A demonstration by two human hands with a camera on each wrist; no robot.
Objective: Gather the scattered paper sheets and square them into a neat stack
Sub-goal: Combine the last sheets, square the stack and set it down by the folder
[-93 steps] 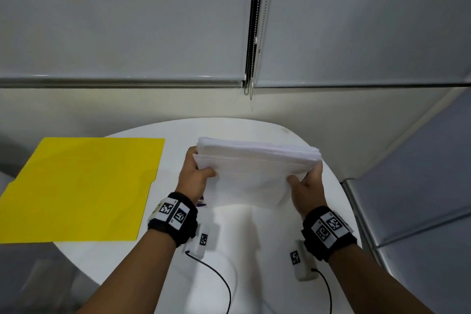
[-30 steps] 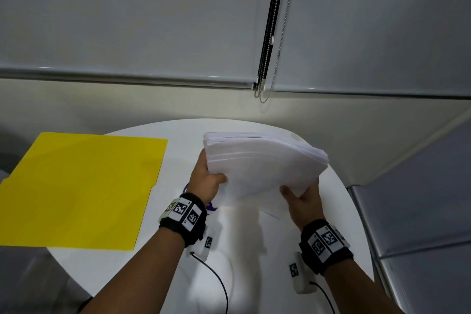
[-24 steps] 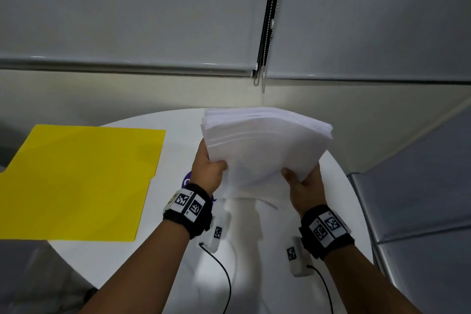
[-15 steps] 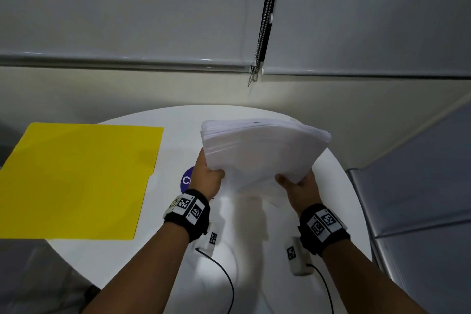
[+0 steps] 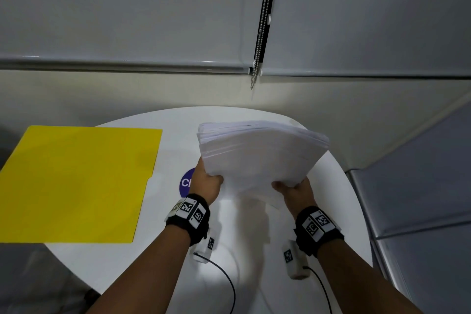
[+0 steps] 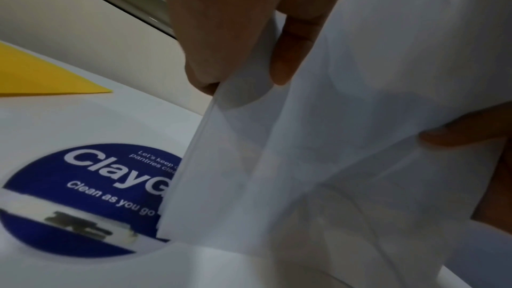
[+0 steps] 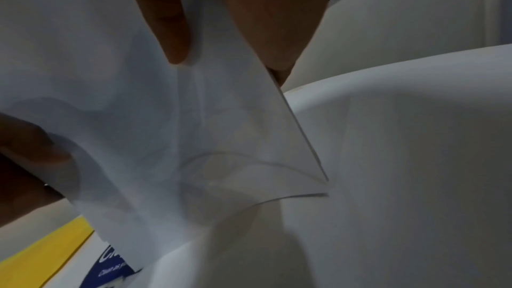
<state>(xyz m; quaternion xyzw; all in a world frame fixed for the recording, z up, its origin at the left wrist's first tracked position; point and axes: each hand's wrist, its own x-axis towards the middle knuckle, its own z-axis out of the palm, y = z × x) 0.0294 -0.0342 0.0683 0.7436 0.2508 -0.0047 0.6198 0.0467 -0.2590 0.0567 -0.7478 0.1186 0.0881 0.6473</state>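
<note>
A thick stack of white paper sheets (image 5: 260, 155) stands tilted on its near edge over the round white table (image 5: 339, 186), its far edges slightly fanned. My left hand (image 5: 206, 181) grips the stack's left side, thumb on the near face. My right hand (image 5: 293, 188) grips the lower right corner. In the left wrist view the fingers (image 6: 293, 36) curl behind the sheets (image 6: 332, 161), whose bottom edge touches the table. In the right wrist view the sheets (image 7: 207, 139) bend at the bottom, pinched by fingers (image 7: 172, 25).
A yellow folder (image 5: 76, 181) lies on the table's left side, overhanging its edge. A blue round sticker (image 5: 186, 182) sits on the tabletop beside my left hand. Grey upholstered seating (image 5: 420, 186) stands to the right. A blind chain (image 5: 262, 20) hangs on the wall behind.
The stack rose and tipped more upright about a second ago, then came back down toward the table. Both hands kept their grip; my right hand shifted toward the lower corner.
</note>
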